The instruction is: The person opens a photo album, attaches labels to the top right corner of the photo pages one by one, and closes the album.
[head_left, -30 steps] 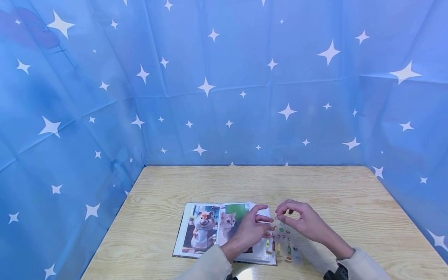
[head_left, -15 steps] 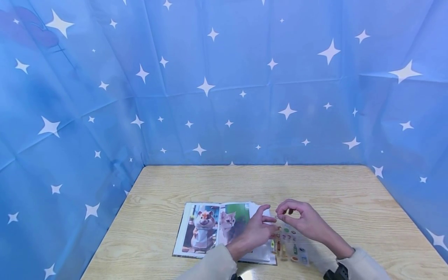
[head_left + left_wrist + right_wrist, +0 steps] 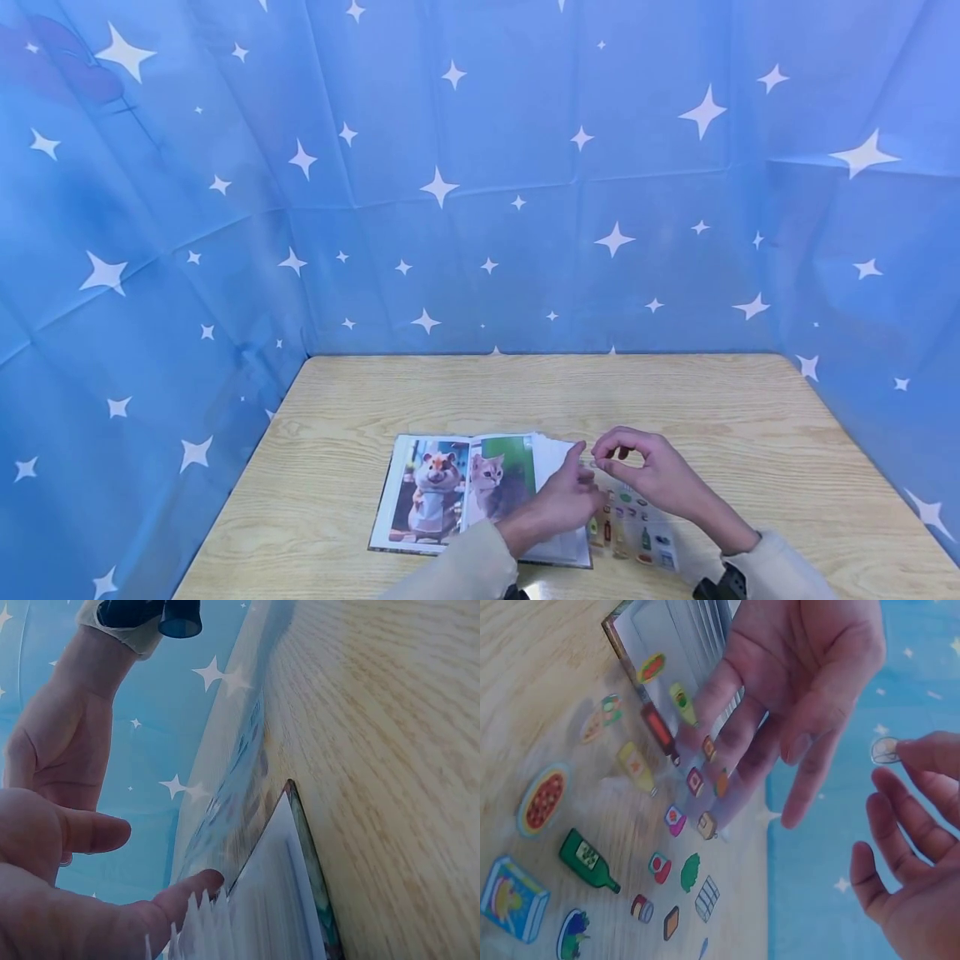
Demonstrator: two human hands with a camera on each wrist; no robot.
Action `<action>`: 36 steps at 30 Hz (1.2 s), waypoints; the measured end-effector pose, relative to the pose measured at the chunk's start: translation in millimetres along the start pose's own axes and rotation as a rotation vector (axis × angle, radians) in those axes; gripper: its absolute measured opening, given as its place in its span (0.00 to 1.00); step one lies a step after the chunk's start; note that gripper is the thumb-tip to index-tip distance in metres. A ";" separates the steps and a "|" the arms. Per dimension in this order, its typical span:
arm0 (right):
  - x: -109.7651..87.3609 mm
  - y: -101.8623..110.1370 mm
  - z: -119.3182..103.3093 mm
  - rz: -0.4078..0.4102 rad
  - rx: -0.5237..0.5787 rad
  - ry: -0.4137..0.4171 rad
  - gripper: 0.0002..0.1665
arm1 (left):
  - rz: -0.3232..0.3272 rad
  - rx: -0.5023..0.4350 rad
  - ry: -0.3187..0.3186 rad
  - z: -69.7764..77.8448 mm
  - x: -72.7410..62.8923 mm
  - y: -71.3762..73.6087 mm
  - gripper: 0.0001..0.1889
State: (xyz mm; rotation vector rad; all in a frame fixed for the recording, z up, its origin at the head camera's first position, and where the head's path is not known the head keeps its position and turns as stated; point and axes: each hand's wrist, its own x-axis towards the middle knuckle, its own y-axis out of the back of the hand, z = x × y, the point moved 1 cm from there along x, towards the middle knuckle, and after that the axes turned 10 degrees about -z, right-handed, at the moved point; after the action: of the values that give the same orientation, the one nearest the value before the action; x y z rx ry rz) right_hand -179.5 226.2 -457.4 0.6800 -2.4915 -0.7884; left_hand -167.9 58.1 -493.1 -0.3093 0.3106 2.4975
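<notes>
Sticker (image 3: 883,751) at tips of right-hand fingers (image 3: 934,755)

Album (image 3: 387,504) left, sticker sheet (image 3: 636,525) right, both toward the front of the worktop (image 3: 750,417)
Hamster picture (image 3: 429,498) in the album's left half, cat picture (image 3: 489,483) in its right; left hand (image 3: 566,500) at the album's right edge, fingers partly behind the sheet; right hand (image 3: 658,473) to its right, a loose sticker (image 3: 884,751) between finger and thumb; curtain (image 3: 525,217) behind the worktop
</notes>
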 end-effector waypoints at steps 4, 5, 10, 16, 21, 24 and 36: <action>-0.8 0.7 0.3 0.004 0.006 -0.017 0.16 | -0.016 0.005 0.004 0.5 0.1 -1.0 0.47; -0.9 0.9 0.3 0.007 0.005 -0.021 0.16 | -0.018 0.004 0.002 0.9 -0.1 -1.0 0.47; -1.4 1.5 1.3 0.016 0.004 -0.038 0.14 | -0.019 0.003 -0.005 3.4 -1.3 -0.2 0.47; -2.5 2.3 1.0 0.024 0.025 -0.033 0.10 | 0.016 -0.008 0.013 4.7 -2.5 2.8 0.43; -3.0 3.3 -1.1 0.037 0.035 -0.020 0.08 | 0.052 -0.035 0.003 5.3 -3.2 7.2 0.35; -2.4 3.4 -1.8 0.043 0.051 -0.037 0.10 | 0.057 -0.065 -0.013 5.7 -5.4 11.3 0.32; 1.9 1.4 1.1 0.034 0.058 -0.079 0.09 | 0.082 -0.129 -0.104 8.2 -23.1 36.2 0.21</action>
State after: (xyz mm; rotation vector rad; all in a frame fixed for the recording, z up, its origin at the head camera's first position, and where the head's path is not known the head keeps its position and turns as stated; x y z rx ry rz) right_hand -182.0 226.5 -456.9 0.6361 -2.5996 -0.7469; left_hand -172.0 19.4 -473.2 -0.2210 0.1229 2.6092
